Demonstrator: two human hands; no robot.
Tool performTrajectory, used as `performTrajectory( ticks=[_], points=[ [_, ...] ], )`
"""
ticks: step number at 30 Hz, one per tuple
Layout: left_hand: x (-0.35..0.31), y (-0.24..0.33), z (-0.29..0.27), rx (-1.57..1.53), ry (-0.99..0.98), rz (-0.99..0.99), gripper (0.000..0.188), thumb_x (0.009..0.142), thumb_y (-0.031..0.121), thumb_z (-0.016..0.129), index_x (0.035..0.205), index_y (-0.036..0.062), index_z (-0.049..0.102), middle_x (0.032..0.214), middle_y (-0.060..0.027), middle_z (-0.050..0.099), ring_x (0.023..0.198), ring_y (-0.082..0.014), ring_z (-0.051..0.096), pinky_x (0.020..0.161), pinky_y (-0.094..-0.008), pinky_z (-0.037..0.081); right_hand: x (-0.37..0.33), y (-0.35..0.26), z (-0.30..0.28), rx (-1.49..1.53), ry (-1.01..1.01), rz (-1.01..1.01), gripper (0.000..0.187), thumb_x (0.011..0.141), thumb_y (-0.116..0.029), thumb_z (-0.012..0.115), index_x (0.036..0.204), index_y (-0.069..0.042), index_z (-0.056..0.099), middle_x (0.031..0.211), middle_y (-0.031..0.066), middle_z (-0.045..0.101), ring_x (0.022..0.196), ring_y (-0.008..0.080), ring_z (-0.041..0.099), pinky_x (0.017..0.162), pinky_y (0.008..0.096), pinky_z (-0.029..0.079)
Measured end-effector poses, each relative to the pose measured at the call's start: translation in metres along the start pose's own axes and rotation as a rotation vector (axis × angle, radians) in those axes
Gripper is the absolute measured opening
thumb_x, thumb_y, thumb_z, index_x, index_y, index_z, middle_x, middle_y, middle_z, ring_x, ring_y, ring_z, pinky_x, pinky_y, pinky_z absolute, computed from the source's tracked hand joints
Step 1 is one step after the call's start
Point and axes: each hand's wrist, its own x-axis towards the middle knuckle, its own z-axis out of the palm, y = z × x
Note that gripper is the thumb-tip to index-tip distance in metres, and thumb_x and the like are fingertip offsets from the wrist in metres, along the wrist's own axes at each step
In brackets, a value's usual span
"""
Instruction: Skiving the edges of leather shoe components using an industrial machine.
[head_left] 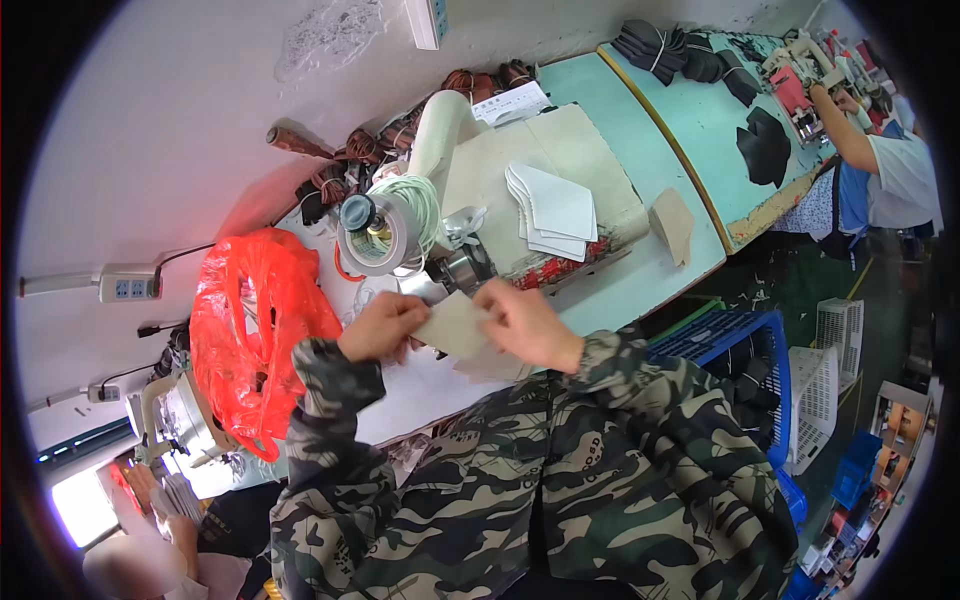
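My left hand (383, 327) pinches the left edge of a flat beige cut piece (455, 326), holding it in front of the sewing machine's metal head (462, 270). My right hand (530, 325) has its fingers closed at the piece's right edge and is a little blurred. Just below the hands lies another pale piece (496, 366), partly covered. A fanned stack of white cut pieces (556, 212) rests on the beige machine cover beyond my right hand. One more beige piece (672, 225) lies at the table's right edge.
A red plastic bag (255, 330) bulges at the left. Behind the machine's arm (436, 130) are tied brown bundles (362, 145). A blue crate (725, 345) with dark pieces stands on my right. Co-workers sit at the far right (895, 170) and lower left (205, 570).
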Motion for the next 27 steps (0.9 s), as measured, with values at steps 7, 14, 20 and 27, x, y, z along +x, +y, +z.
performTrajectory(
  ticks=[7,14,20,27],
  points=[
    [0.018,0.033,0.018,0.511,0.473,0.294,0.025,0.087,0.020,0.061,0.103,0.0016,0.063,0.091,-0.0188,0.067,0.076,-0.0377,0.065,0.069,-0.0478,0.051,0.007,0.001,-0.007,-0.221,0.237,-0.159,0.049,0.080,-0.022,0.071,0.123,-0.004,0.055,0.081,0.0168,0.068,0.074,0.0374,0.066,0.066,0.0439,0.051],
    [0.022,-0.003,0.053,0.763,0.742,0.271,0.019,0.090,0.023,0.060,0.097,0.0052,0.060,0.075,-0.0183,0.065,0.067,-0.0407,0.064,0.061,-0.0504,0.051,0.021,-0.022,-0.087,-0.546,0.259,-0.438,0.013,0.085,-0.008,0.065,0.096,-0.004,0.069,0.086,0.0127,0.071,0.076,0.0314,0.067,0.067,0.0373,0.052],
    [0.025,-0.057,0.138,1.079,0.584,0.377,0.013,0.088,0.021,0.060,0.092,0.0087,0.058,0.073,-0.0104,0.063,0.055,-0.0304,0.065,0.046,-0.0399,0.051,-0.010,-0.025,-0.123,-0.834,0.711,-0.885,0.012,0.077,-0.004,0.065,0.089,-0.006,0.067,0.095,0.0067,0.067,0.086,0.0293,0.063,0.074,0.0422,0.051],
    [0.043,-0.101,0.149,1.006,0.633,0.409,0.021,0.086,0.029,0.068,0.091,0.0097,0.059,0.080,-0.0086,0.059,0.058,-0.0307,0.064,0.050,-0.0435,0.050,0.004,-0.024,-0.098,-0.981,0.512,-0.569,0.070,0.069,-0.026,0.082,0.130,-0.009,0.054,0.136,0.0148,0.051,0.129,0.0362,0.045,0.108,0.0529,0.032]
  ],
)
